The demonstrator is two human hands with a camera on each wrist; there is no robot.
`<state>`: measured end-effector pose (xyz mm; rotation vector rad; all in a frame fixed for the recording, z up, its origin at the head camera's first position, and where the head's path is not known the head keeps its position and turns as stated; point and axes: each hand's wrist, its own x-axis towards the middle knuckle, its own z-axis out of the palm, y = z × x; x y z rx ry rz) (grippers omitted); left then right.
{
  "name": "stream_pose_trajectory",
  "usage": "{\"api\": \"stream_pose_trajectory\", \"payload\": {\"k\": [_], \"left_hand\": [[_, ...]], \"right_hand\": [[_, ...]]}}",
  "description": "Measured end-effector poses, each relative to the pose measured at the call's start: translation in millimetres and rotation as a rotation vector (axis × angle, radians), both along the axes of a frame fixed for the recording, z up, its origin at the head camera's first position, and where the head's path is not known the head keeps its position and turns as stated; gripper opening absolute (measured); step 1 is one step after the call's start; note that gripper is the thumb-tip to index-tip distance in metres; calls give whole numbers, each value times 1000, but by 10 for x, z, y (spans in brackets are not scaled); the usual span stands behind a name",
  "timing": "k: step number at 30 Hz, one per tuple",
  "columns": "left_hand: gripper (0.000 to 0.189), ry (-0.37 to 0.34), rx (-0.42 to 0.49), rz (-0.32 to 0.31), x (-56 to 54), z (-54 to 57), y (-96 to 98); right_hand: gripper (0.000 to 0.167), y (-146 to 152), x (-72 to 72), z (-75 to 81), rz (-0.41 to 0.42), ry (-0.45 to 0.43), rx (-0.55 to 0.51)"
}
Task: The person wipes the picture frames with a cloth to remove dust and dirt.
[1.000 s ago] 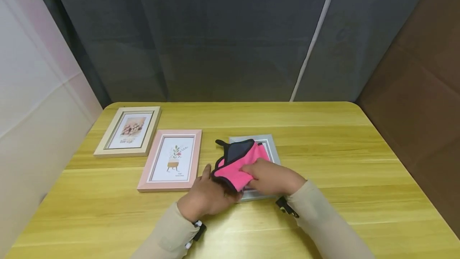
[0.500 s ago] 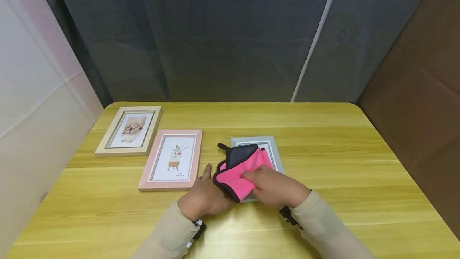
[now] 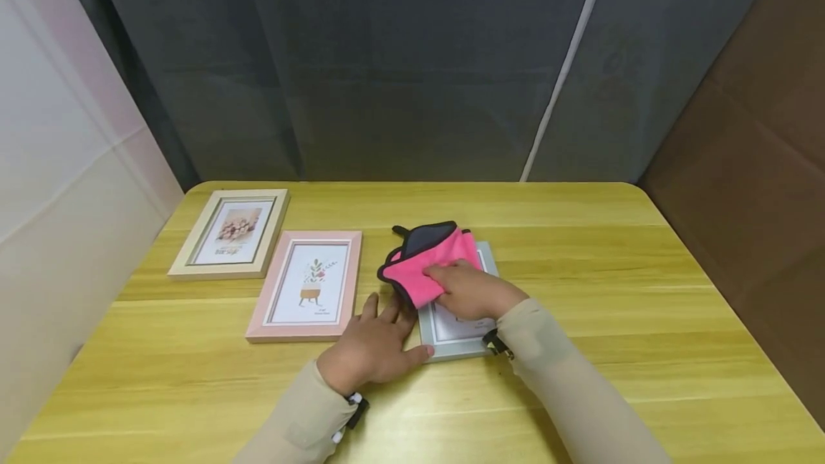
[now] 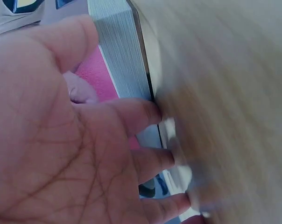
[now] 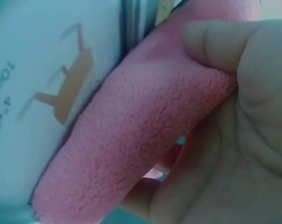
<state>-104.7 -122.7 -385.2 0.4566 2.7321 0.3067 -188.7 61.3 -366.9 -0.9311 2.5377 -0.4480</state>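
Observation:
A grey picture frame (image 3: 451, 356) lies face up on the table, its upper part under a folded pink cloth (image 3: 412, 279) with black edging and a dark grey patch. My right hand (image 3: 473, 291) pinches the cloth, thumb on top, against the picture. In the right wrist view the fluffy pink cloth (image 5: 117, 116) bends over the printed sheet (image 5: 19, 70). My left hand (image 3: 374, 349) rests beside the frame's left edge, fingers spread. Seen from the left wrist, its fingertips stand along the side of the frame (image 4: 120, 51), and the thumb reaches over the rim.
Left of my left hand lies a pink picture frame (image 3: 258, 328) with a plant print. Behind it, a cream picture frame (image 3: 177, 267) sits at the table's back left. A dark curtain (image 3: 412, 77) hangs beyond the wooden table (image 3: 612, 271).
My right hand has moved the cloth away from me, up the grey frame, uncovering its lower part. My left hand has stayed by the frame's left edge, its thumb and fingers now in plain view.

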Motion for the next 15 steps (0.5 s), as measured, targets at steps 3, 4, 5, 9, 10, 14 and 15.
{"api": "stream_pose_trajectory", "payload": {"k": [3,4,5,9,10,14,15], "left_hand": [[74,10,2,2,4,-10,6],[73,13,8,1,5,-11,6],[72,14,17,5,8,-14,6],[71,18,37,17,16,-11,-2],[72,27,40,18,16,-15,-2],[75,59,35,23,16,-38,-2],[76,64,36,22,16,-47,-1]], "right_hand": [[49,64,51,1,34,8,-10],[47,85,87,0,50,17,-18],[46,104,128,1,64,27,-24],[27,167,310,13,144,56,-96],[21,186,354,18,156,56,-113],[12,265,457,18,175,27,-158],[13,277,470,8,171,23,-163]]}}
